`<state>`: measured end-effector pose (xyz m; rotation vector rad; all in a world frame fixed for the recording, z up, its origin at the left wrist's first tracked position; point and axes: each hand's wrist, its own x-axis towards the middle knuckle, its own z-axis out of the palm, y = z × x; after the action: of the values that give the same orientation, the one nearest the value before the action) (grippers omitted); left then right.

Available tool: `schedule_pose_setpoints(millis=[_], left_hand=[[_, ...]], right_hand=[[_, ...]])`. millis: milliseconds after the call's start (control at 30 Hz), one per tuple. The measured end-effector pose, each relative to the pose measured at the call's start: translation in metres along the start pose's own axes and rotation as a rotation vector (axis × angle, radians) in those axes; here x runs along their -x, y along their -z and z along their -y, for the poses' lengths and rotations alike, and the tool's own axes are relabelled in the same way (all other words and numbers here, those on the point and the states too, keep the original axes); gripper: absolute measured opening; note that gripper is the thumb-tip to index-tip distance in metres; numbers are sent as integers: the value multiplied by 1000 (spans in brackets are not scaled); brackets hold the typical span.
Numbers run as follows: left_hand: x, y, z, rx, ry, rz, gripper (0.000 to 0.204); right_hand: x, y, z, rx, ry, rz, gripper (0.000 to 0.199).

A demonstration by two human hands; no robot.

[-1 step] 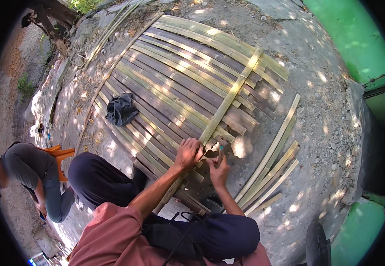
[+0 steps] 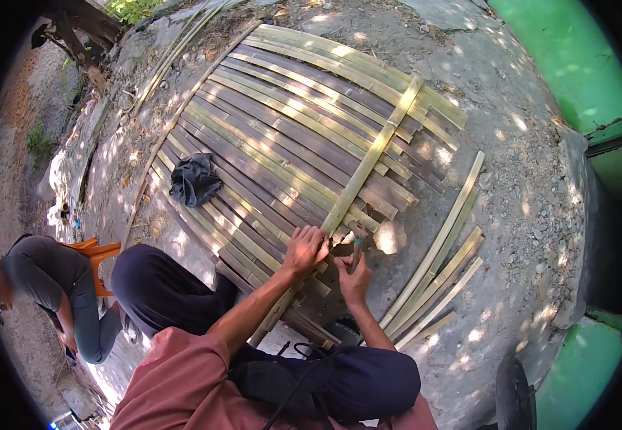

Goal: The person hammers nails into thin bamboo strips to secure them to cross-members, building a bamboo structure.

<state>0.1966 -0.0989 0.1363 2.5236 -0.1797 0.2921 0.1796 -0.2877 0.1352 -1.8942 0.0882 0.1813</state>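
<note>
Side by side on the ground lie several bamboo slats (image 2: 268, 136), some green-yellow and some dark brown. A bamboo crosspiece (image 2: 373, 156) lies across them near their right ends. My left hand (image 2: 306, 249) is closed at the crosspiece's near part, its fingertips pressed together; whatever they pinch is too small to make out. Just right of it, my right hand (image 2: 354, 278) grips a hammer (image 2: 357, 252) by its handle, which has a teal band. The hammer's head is up by my left fingertips, beside the slat ends.
A crumpled black plastic bag (image 2: 195, 179) rests on the slats. Loose bamboo strips (image 2: 436, 247) lie at right, with long poles (image 2: 174, 54) at far left. Another person (image 2: 56, 283) bends beside an orange chair (image 2: 98, 261). A green wall (image 2: 569, 57) stands at right.
Both hands stay almost in place; the hammer has shifted very slightly. The other person at left appears a little lower in the view.
</note>
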Motion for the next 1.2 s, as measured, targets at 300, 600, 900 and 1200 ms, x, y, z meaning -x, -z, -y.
schedule_pose_setpoints(millis=[300, 600, 900, 1200], left_hand=[[-7, -2, 14, 172, 9, 89, 32], [-35, 10, 22, 630, 283, 8, 13], [-126, 26, 73, 791, 267, -78, 7], [-119, 13, 66, 920, 161, 0, 20]], right_hand=[[2, -7, 5, 49, -49, -97, 23], [8, -18, 21, 224, -124, -155, 22], [13, -35, 23, 238, -91, -232, 18], [18, -25, -2, 368, -61, -268, 22]])
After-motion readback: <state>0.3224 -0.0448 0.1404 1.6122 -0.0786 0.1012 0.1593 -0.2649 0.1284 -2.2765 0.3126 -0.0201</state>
